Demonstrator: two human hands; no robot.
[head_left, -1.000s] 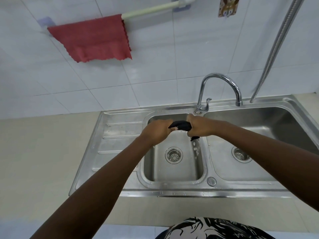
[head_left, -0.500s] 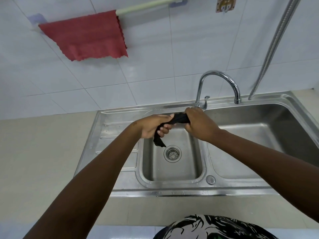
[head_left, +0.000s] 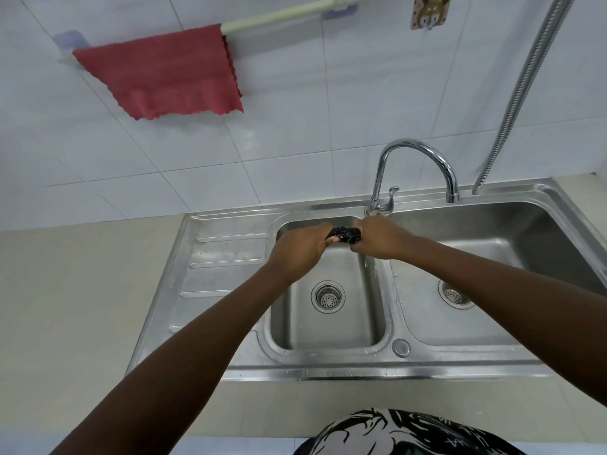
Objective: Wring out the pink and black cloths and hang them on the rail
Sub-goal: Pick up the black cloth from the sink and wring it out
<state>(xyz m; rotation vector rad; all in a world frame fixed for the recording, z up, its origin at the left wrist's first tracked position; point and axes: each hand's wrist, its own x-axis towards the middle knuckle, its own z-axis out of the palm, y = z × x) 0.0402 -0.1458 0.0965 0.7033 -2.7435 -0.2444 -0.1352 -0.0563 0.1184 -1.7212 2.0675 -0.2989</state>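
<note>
While the black cloth (head_left: 344,234) sits bunched just above centre frame, over the left basin of the steel sink (head_left: 230,366), the left hand (head_left: 300,247) is clenched on its left end; the right hand (head_left: 381,236) is clenched on its right end, with only a short dark wad showing between the fists; in the upper left, the pink cloth (head_left: 164,73) hangs draped over the rail (head_left: 282,14); the tap (head_left: 414,169) arches right of centre, behind the hands.

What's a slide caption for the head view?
Both hands, left hand and right hand, wring black cloth over steel sink; pink cloth hangs on rail.
</note>
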